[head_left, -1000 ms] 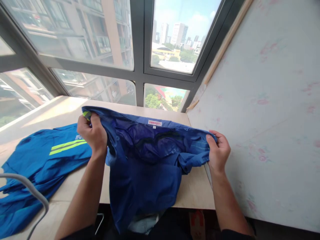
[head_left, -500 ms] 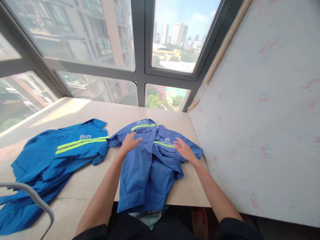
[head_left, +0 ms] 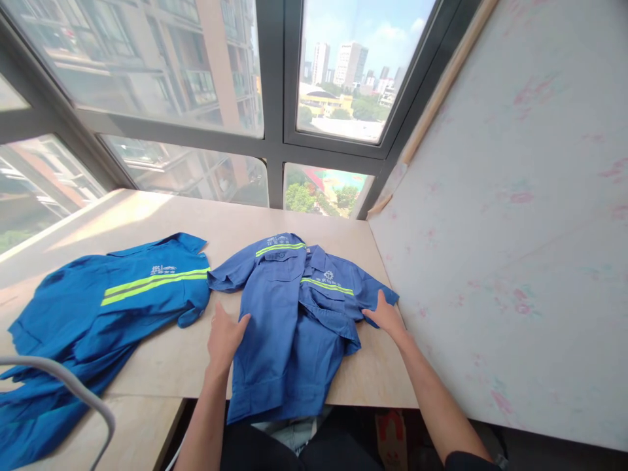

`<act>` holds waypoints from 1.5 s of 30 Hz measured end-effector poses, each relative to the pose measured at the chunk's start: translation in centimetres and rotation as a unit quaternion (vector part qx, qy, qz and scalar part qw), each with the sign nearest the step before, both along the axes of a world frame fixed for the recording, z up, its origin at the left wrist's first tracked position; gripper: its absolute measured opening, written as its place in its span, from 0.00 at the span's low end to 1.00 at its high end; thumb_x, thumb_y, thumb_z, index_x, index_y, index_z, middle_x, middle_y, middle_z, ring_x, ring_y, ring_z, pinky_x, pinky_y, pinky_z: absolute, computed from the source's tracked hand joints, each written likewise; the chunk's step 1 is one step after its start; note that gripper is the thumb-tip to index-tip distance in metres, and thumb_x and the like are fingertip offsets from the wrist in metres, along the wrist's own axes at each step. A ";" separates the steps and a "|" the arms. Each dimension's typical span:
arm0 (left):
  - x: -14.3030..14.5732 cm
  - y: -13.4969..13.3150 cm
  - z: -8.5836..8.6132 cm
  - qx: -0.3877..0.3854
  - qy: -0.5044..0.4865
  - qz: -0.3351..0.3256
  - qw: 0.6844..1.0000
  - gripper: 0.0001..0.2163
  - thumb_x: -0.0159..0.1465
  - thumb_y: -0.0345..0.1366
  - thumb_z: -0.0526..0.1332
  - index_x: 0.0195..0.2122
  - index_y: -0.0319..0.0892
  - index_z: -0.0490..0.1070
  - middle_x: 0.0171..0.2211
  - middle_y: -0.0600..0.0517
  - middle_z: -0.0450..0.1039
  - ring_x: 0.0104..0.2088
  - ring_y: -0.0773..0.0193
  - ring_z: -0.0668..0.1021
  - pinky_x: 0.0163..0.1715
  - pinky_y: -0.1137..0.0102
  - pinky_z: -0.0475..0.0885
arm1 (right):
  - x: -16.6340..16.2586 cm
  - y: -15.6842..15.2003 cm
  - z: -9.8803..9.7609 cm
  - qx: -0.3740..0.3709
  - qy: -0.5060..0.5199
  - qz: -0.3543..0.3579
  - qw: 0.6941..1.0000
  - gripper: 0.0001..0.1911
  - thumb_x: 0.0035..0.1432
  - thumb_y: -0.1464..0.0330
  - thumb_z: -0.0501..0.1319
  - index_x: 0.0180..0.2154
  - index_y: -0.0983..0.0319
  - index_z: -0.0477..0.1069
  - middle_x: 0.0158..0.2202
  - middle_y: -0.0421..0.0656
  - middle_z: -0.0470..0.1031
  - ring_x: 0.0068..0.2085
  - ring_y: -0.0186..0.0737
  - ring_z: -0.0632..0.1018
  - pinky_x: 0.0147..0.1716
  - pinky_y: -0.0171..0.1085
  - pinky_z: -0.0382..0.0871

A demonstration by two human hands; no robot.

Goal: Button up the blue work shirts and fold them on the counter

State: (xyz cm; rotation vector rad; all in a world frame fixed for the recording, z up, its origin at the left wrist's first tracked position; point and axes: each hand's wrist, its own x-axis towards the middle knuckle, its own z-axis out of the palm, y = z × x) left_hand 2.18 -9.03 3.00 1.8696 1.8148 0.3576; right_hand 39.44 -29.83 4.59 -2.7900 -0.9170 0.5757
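A blue work jacket (head_left: 275, 327) lies spread on the wooden tabletop, with yellow-green reflective stripes and white printing on its chest. Its front lies partly open, and the lower hem hangs over the near table edge. My left hand (head_left: 226, 335) is open beside the jacket's left side, thumb toward the cloth; whether it touches is unclear. At the short right sleeve rests my right hand (head_left: 386, 314), thumb and fingers apart on or just over the cuff. A second, brighter blue jacket (head_left: 142, 307) with a similar stripe lies rumpled to the left.
The wooden tabletop (head_left: 235, 212) runs up to grey-framed windows (head_left: 275, 131). On the right, a floral wall (head_left: 515, 261) borders the table closely. A grey curved tube (head_left: 73, 386) crosses the lower left. Below the table edge sits a cardboard box (head_left: 392, 438) with red marks.
My hands have moved apart from above the jacket's chest: the left down and leftward to its side, the right outward to the sleeve. Both jackets look unchanged on the table.
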 end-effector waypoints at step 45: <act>-0.5 -7.5 0.2 0.040 -0.006 -0.313 0.949 0.21 0.65 0.40 0.56 0.57 0.36 0.67 0.51 0.40 0.72 0.51 0.50 0.75 0.50 0.60 0.69 | -9.1 -0.1 4.7 0.350 0.204 0.131 0.905 0.13 0.59 0.57 0.60 0.29 0.59 0.64 0.24 0.35 0.65 0.26 0.33 0.69 0.25 0.33 0.65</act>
